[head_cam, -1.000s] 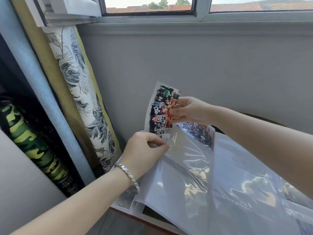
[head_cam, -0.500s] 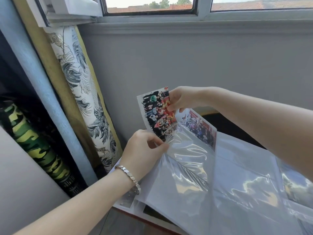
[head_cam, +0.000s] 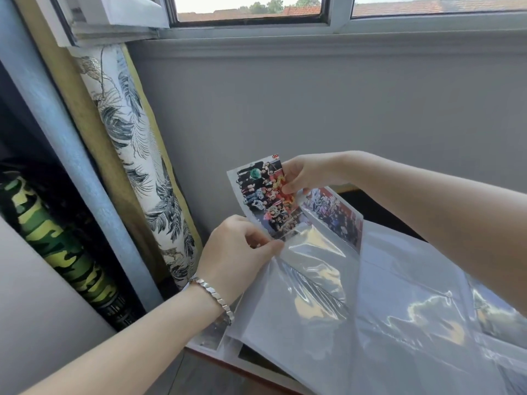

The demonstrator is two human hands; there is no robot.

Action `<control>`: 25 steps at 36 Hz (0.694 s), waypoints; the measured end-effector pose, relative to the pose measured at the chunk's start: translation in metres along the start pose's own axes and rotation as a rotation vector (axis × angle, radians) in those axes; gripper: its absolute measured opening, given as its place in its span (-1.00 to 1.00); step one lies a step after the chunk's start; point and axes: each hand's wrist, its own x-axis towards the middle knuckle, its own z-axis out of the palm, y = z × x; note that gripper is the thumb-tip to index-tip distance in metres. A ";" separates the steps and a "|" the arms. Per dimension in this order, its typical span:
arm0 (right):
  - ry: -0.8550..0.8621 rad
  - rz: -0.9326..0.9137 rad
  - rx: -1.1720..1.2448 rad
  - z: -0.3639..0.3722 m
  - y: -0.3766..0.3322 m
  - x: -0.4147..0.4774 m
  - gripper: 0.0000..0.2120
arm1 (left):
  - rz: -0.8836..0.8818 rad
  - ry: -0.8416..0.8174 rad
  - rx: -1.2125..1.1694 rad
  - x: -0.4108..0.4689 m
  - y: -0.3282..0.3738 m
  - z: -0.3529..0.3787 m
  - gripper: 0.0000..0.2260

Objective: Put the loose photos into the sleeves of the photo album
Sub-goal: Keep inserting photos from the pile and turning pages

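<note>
**Photo at sleeve mouth, both hands engaged**

Left hand (head_cam: 239, 246), bracelet (head_cam: 212, 297) at wrist, pinches the open edge of the clear sleeve (head_cam: 310, 280) on the lifted album page. Photo (head_cam: 263, 195) stands tilted, its lower end just under the sleeve film and most of it still outside. Right hand (head_cam: 308, 173) pinches the photo's upper right edge. A second photo (head_cam: 338, 216) sits filed in the adjoining sleeve. Beyond: leaf-print roll (head_cam: 134, 155), grey wall (head_cam: 313, 104), window (head_cam: 248, 7).

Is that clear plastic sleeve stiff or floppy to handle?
Probably floppy: the clear glossy plastic sleeve wrinkles and sags below where the left hand pinches its edge. Likely slippery too, given its shiny glare. The colourful printed photo in the right hand curves only gently, so it seems stiffer.
</note>
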 end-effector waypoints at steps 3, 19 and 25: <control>0.008 0.018 0.028 -0.003 -0.001 -0.001 -0.74 | -0.002 0.012 0.008 0.001 -0.001 -0.001 -0.80; 0.154 0.039 0.023 0.012 -0.013 0.003 -0.59 | -0.073 -0.008 -0.028 -0.002 0.001 -0.003 -0.81; 0.210 -0.018 0.060 0.018 -0.015 -0.003 -0.60 | -0.061 0.022 0.010 -0.003 0.002 -0.006 -0.77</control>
